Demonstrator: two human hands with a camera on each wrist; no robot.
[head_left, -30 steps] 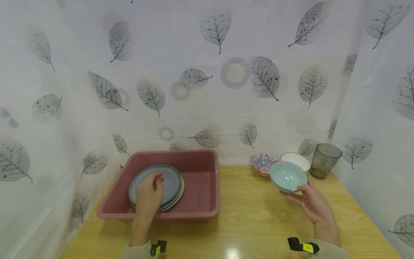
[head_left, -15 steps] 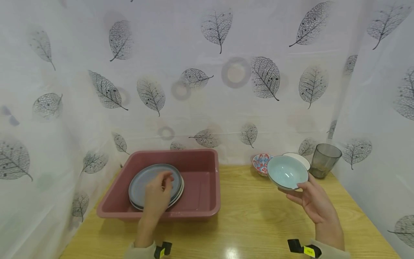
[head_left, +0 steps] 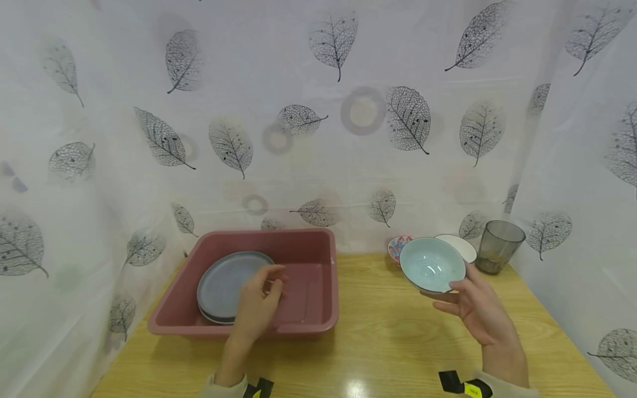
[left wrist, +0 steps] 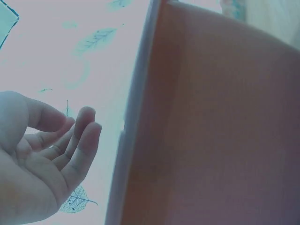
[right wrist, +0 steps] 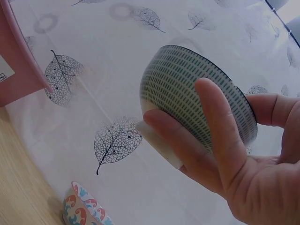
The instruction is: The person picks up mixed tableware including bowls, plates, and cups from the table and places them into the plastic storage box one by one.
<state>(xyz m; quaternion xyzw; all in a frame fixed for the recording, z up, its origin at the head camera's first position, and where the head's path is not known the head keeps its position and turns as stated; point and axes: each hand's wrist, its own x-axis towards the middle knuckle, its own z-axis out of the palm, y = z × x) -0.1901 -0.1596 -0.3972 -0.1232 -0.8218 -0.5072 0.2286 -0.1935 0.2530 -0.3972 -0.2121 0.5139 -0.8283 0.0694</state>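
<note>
My right hand [head_left: 483, 307] holds a pale blue bowl [head_left: 432, 264] up off the table, thumb at the rim and fingers under it. From below, in the right wrist view, the bowl [right wrist: 187, 89] shows rows of green dashes and a white foot. My left hand [head_left: 260, 301] is over the front of a dark pink basin [head_left: 311, 331], fingers loosely bent with nothing between them. Under and beside it, grey-blue plates [head_left: 226, 284] lie stacked in the basin's left part. The left wrist view shows the hand [left wrist: 47, 159] beside the basin's wall [left wrist: 211, 117].
Behind the held bowl stand a red-and-blue patterned bowl [head_left: 395, 249], partly hidden, and a white dish [head_left: 458, 246]. A smoky grey glass [head_left: 500, 246] is at the table's back right corner. A leaf-print curtain [head_left: 318, 166] hangs along the table's back and sides.
My right hand has carried the pale blue bowl a little left, now covering more of the patterned bowl. The left hand has moved right across the basin, uncovering more of the plates.
</note>
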